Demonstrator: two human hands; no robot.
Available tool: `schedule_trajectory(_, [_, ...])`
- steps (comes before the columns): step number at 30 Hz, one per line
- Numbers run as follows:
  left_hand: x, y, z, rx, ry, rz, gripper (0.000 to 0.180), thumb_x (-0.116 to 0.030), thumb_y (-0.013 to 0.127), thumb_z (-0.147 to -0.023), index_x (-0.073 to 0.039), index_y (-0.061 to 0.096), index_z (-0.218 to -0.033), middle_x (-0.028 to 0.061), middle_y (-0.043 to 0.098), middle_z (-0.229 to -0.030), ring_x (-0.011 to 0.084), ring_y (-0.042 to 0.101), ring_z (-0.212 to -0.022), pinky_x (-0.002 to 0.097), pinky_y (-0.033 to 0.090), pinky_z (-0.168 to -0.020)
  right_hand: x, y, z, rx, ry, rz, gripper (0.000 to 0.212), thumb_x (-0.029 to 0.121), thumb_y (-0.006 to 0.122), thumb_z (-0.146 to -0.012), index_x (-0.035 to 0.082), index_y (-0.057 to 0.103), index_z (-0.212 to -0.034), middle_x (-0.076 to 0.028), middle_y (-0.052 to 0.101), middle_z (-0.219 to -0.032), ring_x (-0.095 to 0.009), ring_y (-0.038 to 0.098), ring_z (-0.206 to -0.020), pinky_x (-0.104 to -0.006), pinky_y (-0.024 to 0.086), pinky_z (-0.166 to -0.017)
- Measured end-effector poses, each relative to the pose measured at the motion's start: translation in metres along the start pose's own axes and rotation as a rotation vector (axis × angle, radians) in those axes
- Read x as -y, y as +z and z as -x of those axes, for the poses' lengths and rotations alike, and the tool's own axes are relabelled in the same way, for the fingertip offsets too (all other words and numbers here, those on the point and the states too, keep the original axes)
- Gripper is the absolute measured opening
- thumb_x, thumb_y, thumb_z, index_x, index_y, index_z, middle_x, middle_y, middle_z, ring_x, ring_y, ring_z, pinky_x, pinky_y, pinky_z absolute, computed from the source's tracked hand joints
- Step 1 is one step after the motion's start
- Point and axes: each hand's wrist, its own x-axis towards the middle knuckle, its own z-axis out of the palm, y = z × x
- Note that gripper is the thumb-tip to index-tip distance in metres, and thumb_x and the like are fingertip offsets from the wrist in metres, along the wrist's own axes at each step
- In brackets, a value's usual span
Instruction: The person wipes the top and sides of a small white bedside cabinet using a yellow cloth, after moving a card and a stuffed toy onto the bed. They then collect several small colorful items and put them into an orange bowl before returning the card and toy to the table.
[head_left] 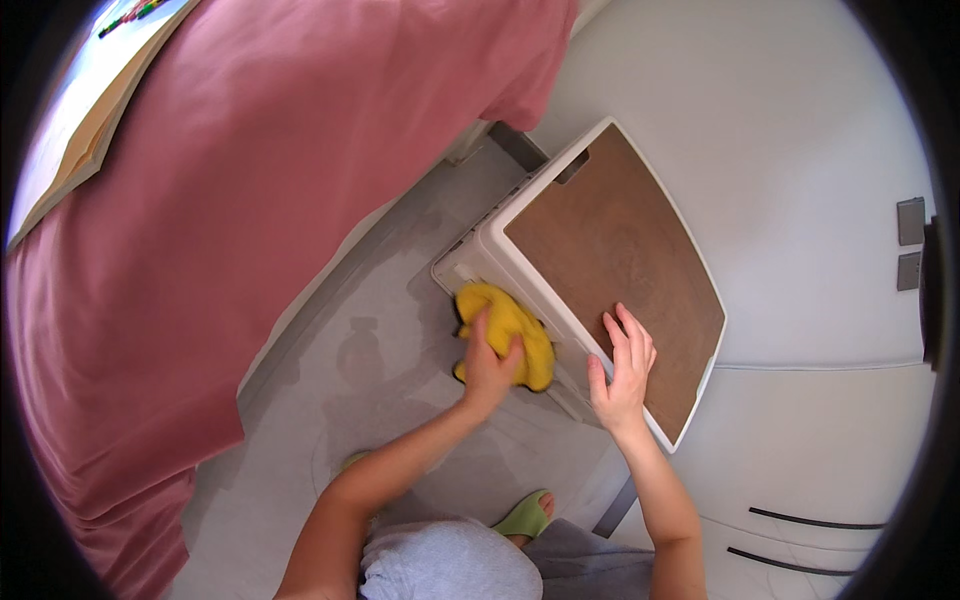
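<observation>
- Grey floor [290, 470], white wall [820, 130]: box [600, 220] beside wall, long axis upper left to lower right.
- Yellow cloth [535, 350] at box's near side, likewise slanted; contact appears made, though blurred.
- Left hand [488, 378]: fingers grasping cloth.
- Right hand [622, 380]: fingers spread, on box's top.

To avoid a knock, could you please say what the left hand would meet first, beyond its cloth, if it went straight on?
The left hand, cloth first, would likely meet the box; any gap is unclear.
</observation>
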Motion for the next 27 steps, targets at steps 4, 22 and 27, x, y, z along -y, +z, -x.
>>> schedule_trajectory(4, [0.003, -0.004, 0.017, 0.188, 0.044, -0.27, 0.065, -0.019, 0.068, -0.091, 0.002, 0.036, -0.144, 0.0238, 0.049, -0.139, 0.0344, 0.052, -0.126, 0.0402, 0.04, -0.107, -0.001, 0.0, 0.002, -0.007, -0.003, 0.011, 0.054, 0.017, 0.065, -0.082, 0.002, 0.056, -0.133, -0.018, 0.048, -0.145, -0.035, 0.045, -0.132, -0.0452, 0.031, -0.109])
schedule_trajectory(22, [-0.017, 0.014, 0.069, 0.53, 0.248, -0.337, 0.072, -0.019, 0.069, -0.085, -0.003, 0.039, -0.148, 0.022, 0.054, -0.122, 0.0417, 0.053, -0.113, 0.0465, 0.046, -0.094, -0.013, -0.04, 0.024, 0.034, 0.24, -0.488, 0.034, 0.018, 0.056, -0.096, -0.001, 0.064, -0.123, -0.018, 0.058, -0.135, -0.035, 0.052, -0.126, -0.0423, 0.04, -0.108])
schedule_trajectory(27, [-0.049, 0.018, 0.075, 1.004, -0.108, -0.033, 0.066, -0.02, 0.067, -0.092, -0.002, 0.036, -0.148, 0.0178, 0.057, -0.13, 0.0302, 0.058, -0.118, 0.0395, 0.047, -0.098, 0.001, -0.099, 0.082, 0.356, 0.373, -0.447, 0.037, 0.019, 0.061, -0.096, 0.004, 0.058, -0.131, -0.015, 0.051, -0.142, -0.028, 0.053, -0.125, -0.038, 0.046, -0.1])
